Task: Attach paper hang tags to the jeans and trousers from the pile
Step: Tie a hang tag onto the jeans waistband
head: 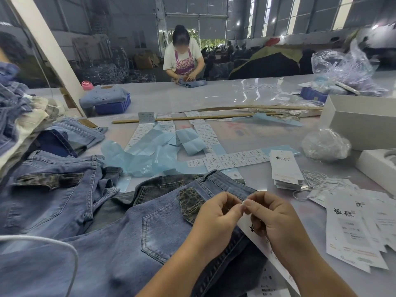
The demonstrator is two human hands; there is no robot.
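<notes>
Step in hand, as judged: fastening 1 paper hang tag (255,232) to the pair of jeans (132,228) spread nearest the wearer on the grey table (192,97).

Left hand (216,219) and right hand (272,219) met fingertip to fingertip just over the waistband (227,185), near the dark patterned pocket flap (190,204). Both were curled, each pinching something small and white at the point where they touched. It was too small to identify; probably the end of the tag's string or its clasp. The tag itself hung below the right hand, partly covered by its fingers, and slanted down across the denim towards the lower edge of the view.

Whether the string had already passed through a belt loop could not be told; the fingers hid that spot.

Supplies lay to the right: 1 stack of printed hang tags (285,170), a tangle of white strings (317,181) beside it, and more loose tags (353,228) fanned nearer the wearer. The pile of jeans and trousers (23,112) sat at far left, well apart from the hands, with another pair of jeans (53,189) between it and the working pair.

Next move, as judged: close the string ends so the tag is held, then release it and check that it hangs free of the waistband. Needs fine fingertip control, with the jeans kept flat.
</notes>
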